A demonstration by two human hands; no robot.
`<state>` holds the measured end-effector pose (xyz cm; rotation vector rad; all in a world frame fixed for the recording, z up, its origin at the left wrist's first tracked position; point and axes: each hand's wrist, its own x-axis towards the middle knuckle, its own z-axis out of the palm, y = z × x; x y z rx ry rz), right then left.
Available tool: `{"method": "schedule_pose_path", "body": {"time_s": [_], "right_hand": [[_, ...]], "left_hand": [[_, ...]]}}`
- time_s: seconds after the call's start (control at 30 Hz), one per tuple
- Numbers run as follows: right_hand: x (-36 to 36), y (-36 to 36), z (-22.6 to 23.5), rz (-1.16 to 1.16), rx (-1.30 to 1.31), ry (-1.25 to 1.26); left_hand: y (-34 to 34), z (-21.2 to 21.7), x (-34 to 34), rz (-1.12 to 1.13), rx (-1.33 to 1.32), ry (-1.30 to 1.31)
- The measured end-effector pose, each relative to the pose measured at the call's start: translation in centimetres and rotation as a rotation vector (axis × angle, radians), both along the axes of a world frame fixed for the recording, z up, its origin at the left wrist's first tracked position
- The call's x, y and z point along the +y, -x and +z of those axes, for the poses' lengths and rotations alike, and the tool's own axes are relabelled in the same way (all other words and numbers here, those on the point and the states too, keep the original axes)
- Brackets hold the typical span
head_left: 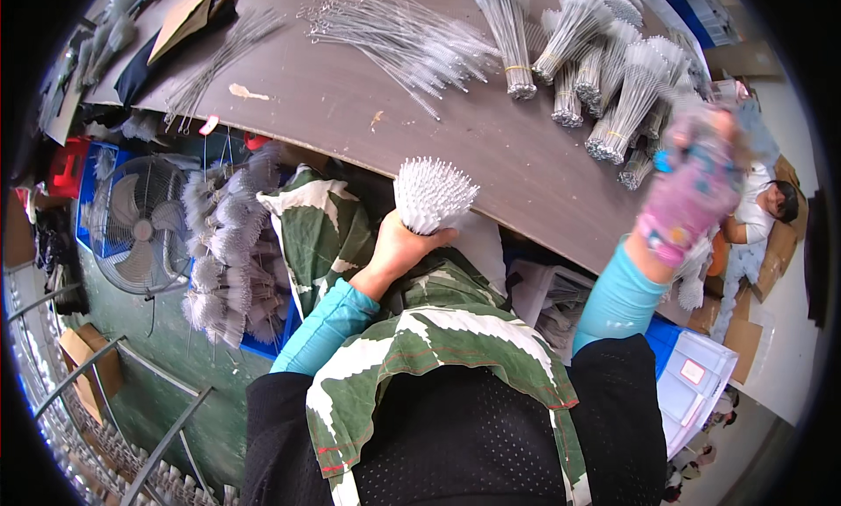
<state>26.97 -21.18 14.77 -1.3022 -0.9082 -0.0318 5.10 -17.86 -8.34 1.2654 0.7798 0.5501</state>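
My left hand (405,250) is closed around a thick bundle of thin wire brushes (434,191). Their pale tips fan out above my fist, over my lap, just below the table's edge. Off to the right, my right hand (694,186) is raised in a pink patterned glove, beside the brush bundles at the table's right end. Motion smears its fingers, so I cannot make out whether it holds anything. Several tied brush bundles (635,94) lie at the table's far right, and a spread of loose wire brushes (403,42) lies at its far middle.
The brown table (307,103) crosses in front of me. A floor fan (140,226) stands at left, near hanging brush bundles (232,243). A metal rack (158,445) is at lower left. Plastic crates (696,379) stand at right, where another person (758,212) is visible beyond.
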Motion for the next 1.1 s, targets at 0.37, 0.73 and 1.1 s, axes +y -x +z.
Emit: {"method": "schedule_pose_path", "body": {"time_s": [0.37,0.73,1.1], "right_hand": [[-7.5,3.6,-8.1,0.502,0.55,0.384],[-5.6,8.4,-10.6,0.585,0.535,0.519],[-7.1,5.6,-6.2,0.767,0.856,0.747]], "left_hand": [[7.2,2.3,1.2,-0.104,0.253,-0.269],[2.1,10.8,-0.5,-0.284,-0.287,0.461],[-1.9,12.3,1.7,-0.283,-0.324,0.332]]}}
